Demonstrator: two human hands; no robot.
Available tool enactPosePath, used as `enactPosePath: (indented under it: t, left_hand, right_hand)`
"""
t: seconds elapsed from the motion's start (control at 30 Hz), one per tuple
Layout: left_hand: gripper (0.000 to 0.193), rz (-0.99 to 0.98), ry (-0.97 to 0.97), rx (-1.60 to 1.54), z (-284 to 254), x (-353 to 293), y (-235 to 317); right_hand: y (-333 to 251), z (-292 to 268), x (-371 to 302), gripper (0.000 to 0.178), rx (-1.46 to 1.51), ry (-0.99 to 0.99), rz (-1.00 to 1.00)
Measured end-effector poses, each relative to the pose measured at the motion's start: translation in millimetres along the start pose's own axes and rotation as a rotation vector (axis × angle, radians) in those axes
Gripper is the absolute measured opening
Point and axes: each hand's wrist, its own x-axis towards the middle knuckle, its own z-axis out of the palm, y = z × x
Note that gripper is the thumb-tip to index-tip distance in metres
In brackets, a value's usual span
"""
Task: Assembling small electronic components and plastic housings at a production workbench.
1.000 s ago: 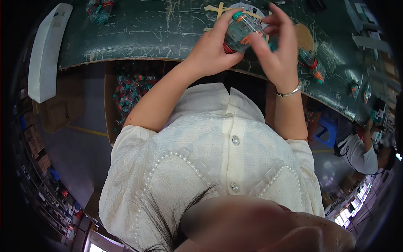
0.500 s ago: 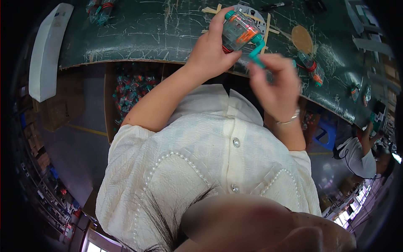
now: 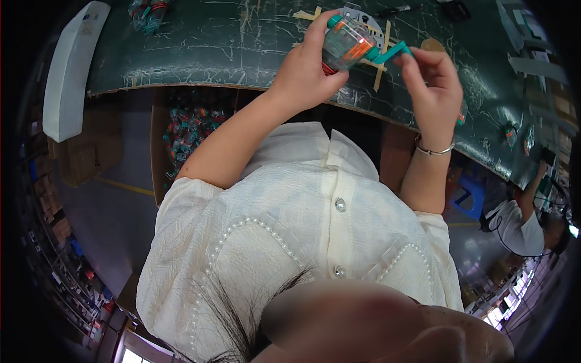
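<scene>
My left hand (image 3: pixel 304 77) is closed round a clear hand-crank generator (image 3: pixel 349 45) with orange gears inside and red wire at its lower side. It is held tilted above the table's near edge. A teal crank handle (image 3: pixel 389 53) sticks out from its right end. The fingertips of my right hand (image 3: pixel 434 85) are pinched on the outer end of this crank. Just behind the generator lies a pale plate-like piece (image 3: pixel 365 22) with strips of yellowish tape (image 3: pixel 387 36) around it.
The green, scratched tabletop (image 3: pixel 206 48) carries more clear units (image 3: pixel 148 15) at the far left, a pen (image 3: pixel 397 10) at the back and small wrapped pieces (image 3: pixel 511 134) at the right. Under its edge stands a box of similar units (image 3: pixel 190 133). Another person (image 3: pixel 520 224) works at the right.
My right hand has moved right and away from me, swinging the crank from pointing toward me to pointing right and up. My left hand and the generator have barely moved.
</scene>
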Motion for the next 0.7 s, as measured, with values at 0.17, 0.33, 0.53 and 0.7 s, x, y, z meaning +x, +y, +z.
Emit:
enactPosePath:
  t: [0.17,0.33,0.53,0.7]
  left_hand:
    - [0.092,0.047,0.033,-0.032,2,2,-5]
    - [0.091,0.055,0.018,-0.021,0,1,-5]
    - [0.088,-0.104,-0.014,-0.075,1,4,-2]
    - [0.087,-0.037,-0.018,-0.030,-1,0,-2]
  right_hand:
    - [-7,14,-24,0.020,-0.203,-0.271,-0.005]
    - [-26,-10,-5,0.016,0.012,-0.184,-0.110]
    - [32,18,-5,0.015,0.025,-0.120,0.167]
    - [23,17,-24,0.019,0.081,-0.224,0.184]
